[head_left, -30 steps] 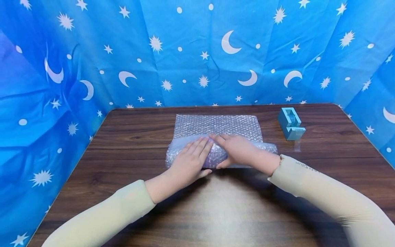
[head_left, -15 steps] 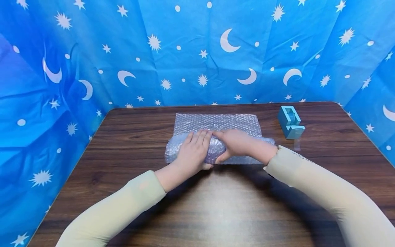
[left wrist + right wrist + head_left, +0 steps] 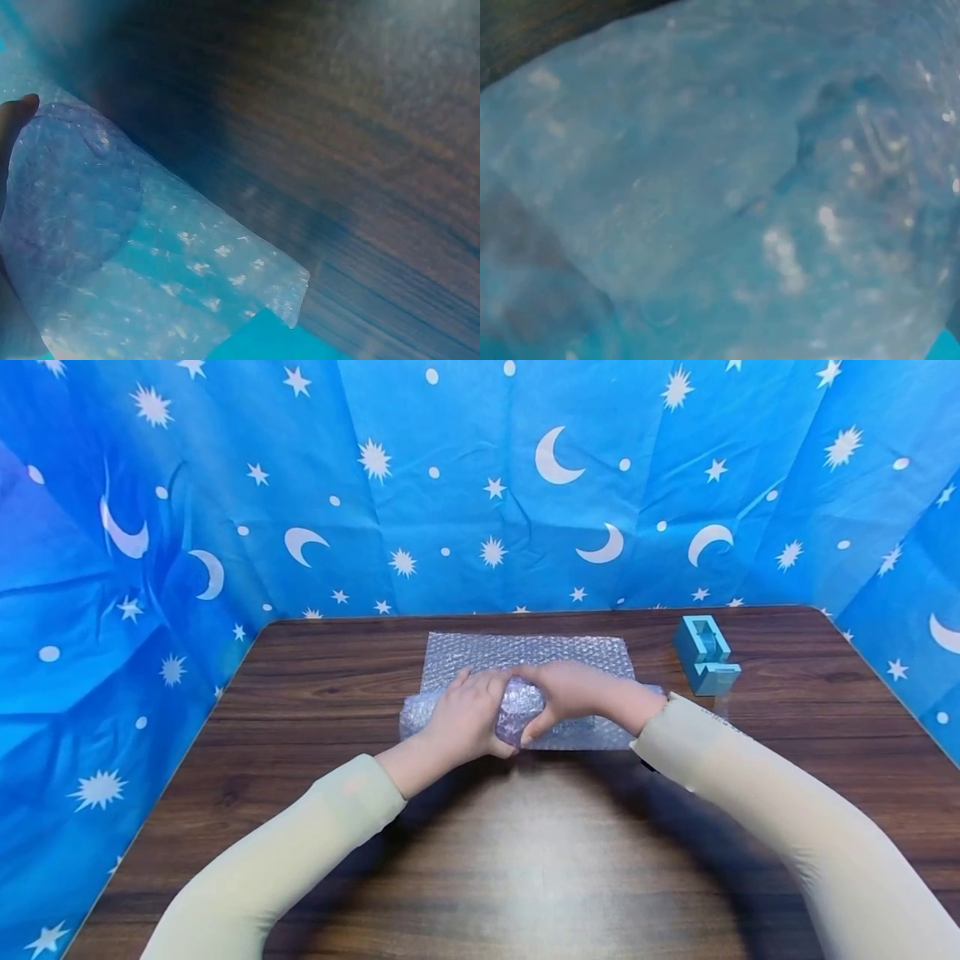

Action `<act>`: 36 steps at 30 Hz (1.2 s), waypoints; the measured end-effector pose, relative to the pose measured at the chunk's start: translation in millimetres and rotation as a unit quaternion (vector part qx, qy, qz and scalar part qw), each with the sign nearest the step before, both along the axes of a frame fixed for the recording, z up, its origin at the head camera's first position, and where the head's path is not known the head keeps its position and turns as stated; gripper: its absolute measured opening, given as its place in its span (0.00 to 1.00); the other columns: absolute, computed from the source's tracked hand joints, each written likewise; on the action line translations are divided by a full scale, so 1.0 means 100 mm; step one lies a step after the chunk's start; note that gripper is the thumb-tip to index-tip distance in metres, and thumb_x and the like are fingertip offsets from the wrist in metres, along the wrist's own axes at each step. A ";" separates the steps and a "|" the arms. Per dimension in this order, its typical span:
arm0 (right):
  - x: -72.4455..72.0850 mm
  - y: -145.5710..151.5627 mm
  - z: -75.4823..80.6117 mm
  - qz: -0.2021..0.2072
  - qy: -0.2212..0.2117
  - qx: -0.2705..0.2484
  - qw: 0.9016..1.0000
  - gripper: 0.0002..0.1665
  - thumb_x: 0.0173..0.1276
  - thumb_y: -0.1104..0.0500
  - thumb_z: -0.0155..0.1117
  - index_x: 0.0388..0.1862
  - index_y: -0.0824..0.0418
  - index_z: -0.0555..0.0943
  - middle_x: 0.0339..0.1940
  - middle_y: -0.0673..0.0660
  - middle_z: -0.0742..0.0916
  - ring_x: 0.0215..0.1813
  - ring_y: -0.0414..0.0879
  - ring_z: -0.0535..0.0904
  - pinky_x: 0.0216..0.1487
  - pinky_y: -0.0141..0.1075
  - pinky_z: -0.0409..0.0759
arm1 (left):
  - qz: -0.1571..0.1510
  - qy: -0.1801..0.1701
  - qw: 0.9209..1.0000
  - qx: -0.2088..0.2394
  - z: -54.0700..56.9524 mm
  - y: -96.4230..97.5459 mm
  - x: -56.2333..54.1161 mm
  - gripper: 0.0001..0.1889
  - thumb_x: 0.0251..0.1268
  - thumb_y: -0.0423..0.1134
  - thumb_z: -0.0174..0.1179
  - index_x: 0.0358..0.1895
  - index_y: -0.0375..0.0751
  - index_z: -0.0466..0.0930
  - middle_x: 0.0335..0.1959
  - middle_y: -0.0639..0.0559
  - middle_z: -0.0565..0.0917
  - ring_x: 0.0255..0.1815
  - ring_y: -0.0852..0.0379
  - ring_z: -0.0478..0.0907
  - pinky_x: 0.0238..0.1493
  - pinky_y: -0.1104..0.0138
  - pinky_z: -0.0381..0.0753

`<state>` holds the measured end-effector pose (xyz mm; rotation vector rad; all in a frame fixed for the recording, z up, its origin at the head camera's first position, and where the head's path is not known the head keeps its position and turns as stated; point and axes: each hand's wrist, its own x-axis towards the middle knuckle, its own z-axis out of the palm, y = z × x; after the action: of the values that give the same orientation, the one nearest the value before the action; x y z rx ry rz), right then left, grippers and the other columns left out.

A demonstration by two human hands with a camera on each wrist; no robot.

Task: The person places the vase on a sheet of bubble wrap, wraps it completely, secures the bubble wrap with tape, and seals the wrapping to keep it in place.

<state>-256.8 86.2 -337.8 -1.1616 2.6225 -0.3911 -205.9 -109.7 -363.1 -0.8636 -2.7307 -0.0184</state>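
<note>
A bundle of bubble wrap (image 3: pixel 521 703) lies across the middle of the table, rolled around something rounded and purplish. My left hand (image 3: pixel 465 717) grips its left part, fingers over the top and thumb at the near side. From the right, my right hand (image 3: pixel 576 690) holds it the same way, fingertips close to the left hand's. Beyond the roll, the flat part of the bubble wrap sheet (image 3: pixel 525 649) stretches toward the back edge. Through the layers in the left wrist view shows the purplish round object (image 3: pixel 75 187); its kind is hidden. Wrap fills most of the right wrist view.
A light blue tape dispenser (image 3: pixel 708 658) stands at the back right of the wooden table (image 3: pixel 315 693), a strip of clear tape hanging from its front. Behind the table hangs a blue curtain (image 3: pixel 465 510) with white stars and moons.
Both hands have rolled the bundle slightly away from the body, over the flat sheet. Their fingers now curl further round it. The tape dispenser has stayed in place.
</note>
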 end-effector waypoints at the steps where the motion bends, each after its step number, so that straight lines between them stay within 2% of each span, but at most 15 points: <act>1: -0.01 0.01 0.00 -0.003 -0.009 -0.003 1.000 0.59 0.54 0.40 0.81 0.77 0.64 0.66 0.67 0.66 0.83 0.66 0.61 0.82 0.71 0.52 0.78 | 0.000 -0.012 1.000 0.002 0.01 0.01 -0.02 0.58 0.33 0.61 0.84 0.69 0.31 0.69 0.63 0.37 0.83 0.66 0.43 0.80 0.74 0.46 0.73; 4: -0.02 0.03 -0.01 -0.011 -0.035 -0.011 0.999 0.59 0.54 0.41 0.81 0.78 0.64 0.64 0.70 0.66 0.80 0.70 0.62 0.79 0.74 0.54 0.75 | -0.001 -0.038 0.999 0.000 0.04 0.02 -0.05 0.59 0.34 0.61 0.84 0.71 0.32 0.67 0.65 0.37 0.82 0.67 0.42 0.79 0.75 0.45 0.71; 8: -0.03 0.04 0.00 -0.023 -0.057 -0.022 0.998 0.61 0.55 0.42 0.81 0.79 0.65 0.61 0.72 0.68 0.78 0.71 0.62 0.78 0.74 0.54 0.75 | -0.002 -0.051 0.999 -0.008 0.07 0.04 -0.09 0.58 0.35 0.61 0.83 0.71 0.32 0.68 0.65 0.37 0.82 0.67 0.42 0.80 0.76 0.45 0.71; 13: -0.04 0.04 0.01 -0.033 -0.069 -0.015 0.997 0.64 0.57 0.42 0.80 0.81 0.66 0.56 0.76 0.69 0.74 0.74 0.64 0.75 0.76 0.56 0.72 | -0.002 -0.057 0.998 -0.010 0.09 0.04 -0.12 0.57 0.36 0.61 0.83 0.70 0.31 0.69 0.65 0.37 0.82 0.67 0.42 0.80 0.75 0.46 0.72; 17: -0.06 0.03 0.02 -0.035 -0.070 -0.008 0.997 0.63 0.57 0.42 0.80 0.82 0.65 0.56 0.76 0.70 0.74 0.74 0.64 0.74 0.76 0.56 0.72 | -0.004 -0.066 0.998 -0.012 0.11 0.02 -0.13 0.58 0.37 0.62 0.82 0.71 0.30 0.68 0.66 0.36 0.81 0.68 0.41 0.79 0.74 0.46 0.73; 22: -0.11 0.02 0.02 -0.037 -0.075 0.003 0.996 0.65 0.58 0.40 0.79 0.83 0.64 0.55 0.81 0.67 0.68 0.79 0.63 0.67 0.80 0.56 0.66 | -0.004 -0.080 0.997 -0.016 0.13 0.01 -0.17 0.59 0.38 0.62 0.81 0.72 0.29 0.67 0.67 0.35 0.80 0.68 0.41 0.79 0.74 0.46 0.73; 26: -0.17 0.03 0.01 -0.035 -0.084 -0.003 0.996 0.63 0.58 0.40 0.78 0.82 0.64 0.56 0.81 0.67 0.67 0.81 0.64 0.64 0.82 0.56 0.62 | -0.002 -0.099 0.995 -0.012 0.14 0.00 -0.21 0.58 0.39 0.62 0.81 0.72 0.30 0.68 0.66 0.36 0.81 0.66 0.41 0.81 0.73 0.46 0.74; 32: -0.22 0.07 -0.03 -0.049 -0.074 -0.015 0.996 0.60 0.58 0.39 0.78 0.81 0.63 0.61 0.80 0.65 0.70 0.80 0.63 0.65 0.81 0.57 0.63 | 0.012 -0.146 0.989 -0.023 0.18 0.01 -0.30 0.58 0.42 0.62 0.79 0.75 0.33 0.66 0.68 0.38 0.80 0.65 0.41 0.81 0.70 0.51 0.78; 36: -0.18 0.06 -0.01 -0.064 -0.022 -0.022 0.997 0.57 0.58 0.37 0.77 0.79 0.61 0.66 0.77 0.64 0.74 0.78 0.63 0.70 0.78 0.58 0.67 | 0.027 -0.181 0.983 -0.024 0.22 -0.01 -0.38 0.58 0.44 0.63 0.78 0.77 0.35 0.63 0.70 0.38 0.78 0.67 0.41 0.80 0.71 0.51 0.78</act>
<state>-274.8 92.5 -338.4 -0.9882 2.6710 -0.4972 -243.8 -110.3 -341.4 -0.8742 -3.1042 -0.1087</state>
